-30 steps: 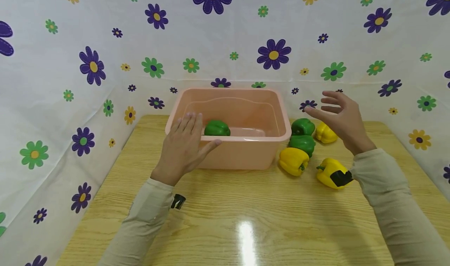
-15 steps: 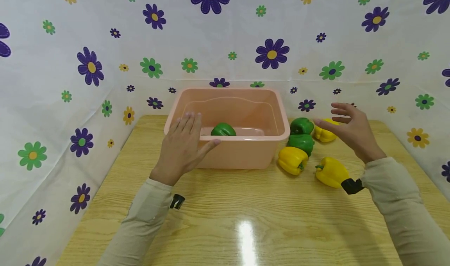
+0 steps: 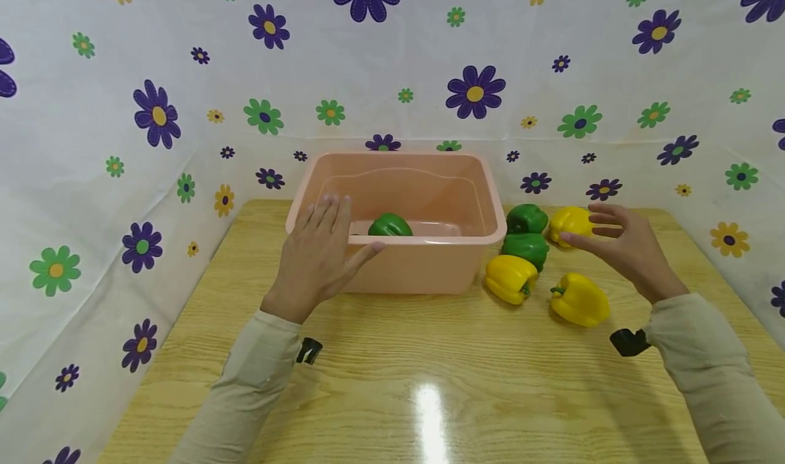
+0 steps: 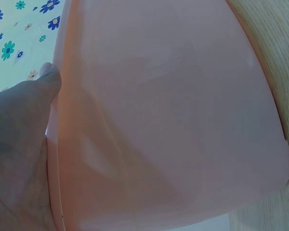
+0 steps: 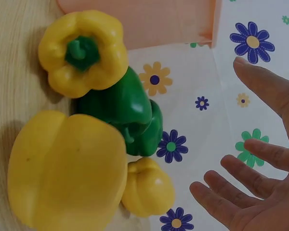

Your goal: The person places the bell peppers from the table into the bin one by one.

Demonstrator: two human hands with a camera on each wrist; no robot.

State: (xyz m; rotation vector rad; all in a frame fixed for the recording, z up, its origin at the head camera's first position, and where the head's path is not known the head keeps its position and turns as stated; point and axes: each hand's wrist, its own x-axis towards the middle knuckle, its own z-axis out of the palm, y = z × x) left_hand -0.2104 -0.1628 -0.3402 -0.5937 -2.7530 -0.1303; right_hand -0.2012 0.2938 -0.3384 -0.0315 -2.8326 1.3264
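Observation:
A pink plastic bin (image 3: 417, 268) stands on the table with a green bell pepper (image 3: 390, 225) inside it. My left hand (image 3: 315, 259) rests at the bin's front left rim, fingers straight; in the left wrist view its thumb (image 4: 49, 77) lies along the rim. My right hand (image 3: 632, 253) holds nothing, fingers spread and slightly bent, thumb tip overlapping the far yellow bell pepper (image 3: 567, 224) in the head view. Two green bell peppers (image 3: 525, 250) sit right of the bin. Nearer are a yellow bell pepper (image 3: 510, 279) by the bin's corner and another yellow bell pepper (image 5: 67, 168) below my right hand.
A white cloth with printed flowers (image 3: 475, 94) hangs behind the wooden table (image 3: 368, 375) and along its sides. Black straps or mounts (image 3: 629, 342) show at both wrists. The bin's back wall stands close to the cloth.
My right hand has moved right and down toward the near side, fingers staying spread. The green bell pepper in the bin has rolled slightly right and settled. My left hand stays at the rim.

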